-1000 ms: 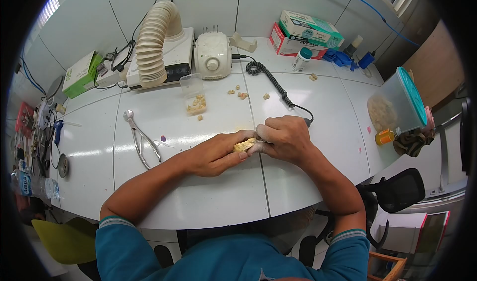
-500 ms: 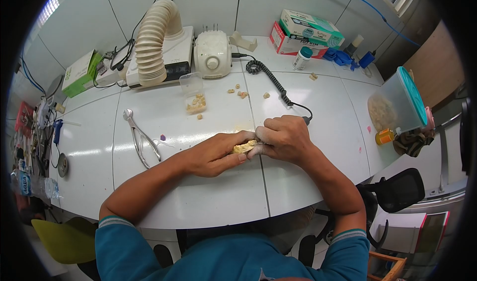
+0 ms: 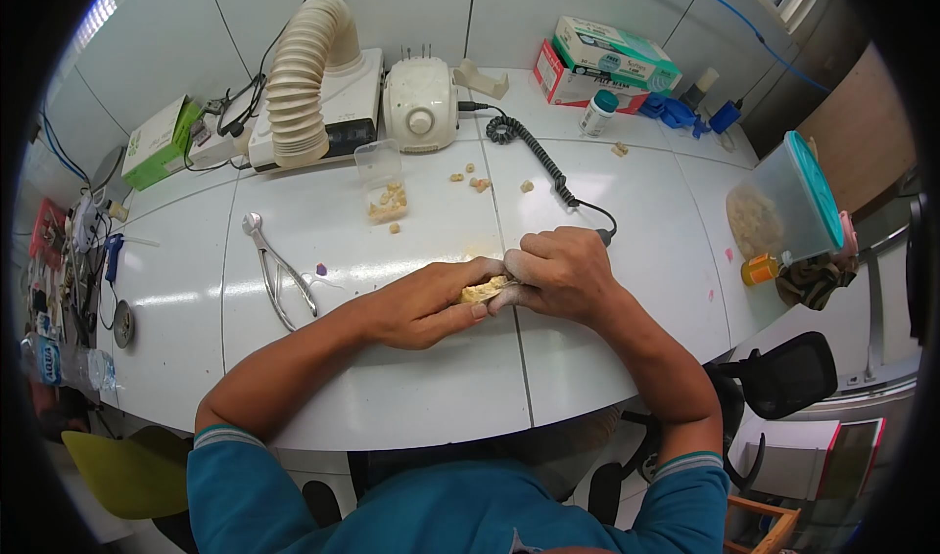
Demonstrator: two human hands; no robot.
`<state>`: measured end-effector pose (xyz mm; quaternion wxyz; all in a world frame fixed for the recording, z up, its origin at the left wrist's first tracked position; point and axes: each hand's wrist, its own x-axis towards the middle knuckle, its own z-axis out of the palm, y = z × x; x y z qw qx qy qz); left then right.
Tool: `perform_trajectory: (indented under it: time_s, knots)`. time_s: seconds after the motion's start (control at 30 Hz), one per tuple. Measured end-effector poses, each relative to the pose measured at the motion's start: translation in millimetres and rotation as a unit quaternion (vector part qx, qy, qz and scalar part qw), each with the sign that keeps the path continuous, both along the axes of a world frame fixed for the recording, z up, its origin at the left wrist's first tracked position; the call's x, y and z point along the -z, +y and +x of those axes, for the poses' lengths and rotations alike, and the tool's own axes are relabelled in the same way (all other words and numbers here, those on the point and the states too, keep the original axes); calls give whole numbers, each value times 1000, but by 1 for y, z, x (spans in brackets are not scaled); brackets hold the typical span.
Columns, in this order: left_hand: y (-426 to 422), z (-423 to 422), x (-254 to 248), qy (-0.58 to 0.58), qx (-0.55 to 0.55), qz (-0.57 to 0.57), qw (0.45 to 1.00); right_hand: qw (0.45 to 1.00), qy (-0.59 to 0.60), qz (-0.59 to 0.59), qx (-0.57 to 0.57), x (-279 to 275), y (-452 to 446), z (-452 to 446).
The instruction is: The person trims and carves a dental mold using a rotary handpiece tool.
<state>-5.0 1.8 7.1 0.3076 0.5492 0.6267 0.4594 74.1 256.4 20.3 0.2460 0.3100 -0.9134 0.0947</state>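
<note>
I see the half-curled left hand (image 3: 428, 306) holding one yellowish piece (image 3: 483, 291), the tightly curled right hand (image 3: 563, 278) one corded handpiece (image 3: 605, 237).

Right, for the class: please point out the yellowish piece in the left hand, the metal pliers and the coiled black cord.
Yellowish piece (image 3: 483, 290): head view, on its exposed upper surface.
Metal pliers (image 3: 262, 248): head view, near the pivot.
Coiled black cord (image 3: 541, 161): head view, on its coils.
</note>
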Motion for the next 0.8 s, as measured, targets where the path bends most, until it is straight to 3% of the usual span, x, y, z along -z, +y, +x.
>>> perform_trajectory:
  time_s: [0.8]
  knots:
    - [0,-2,4,-10,-1,14,1000,1000,10,0,-2,0,1,-1]
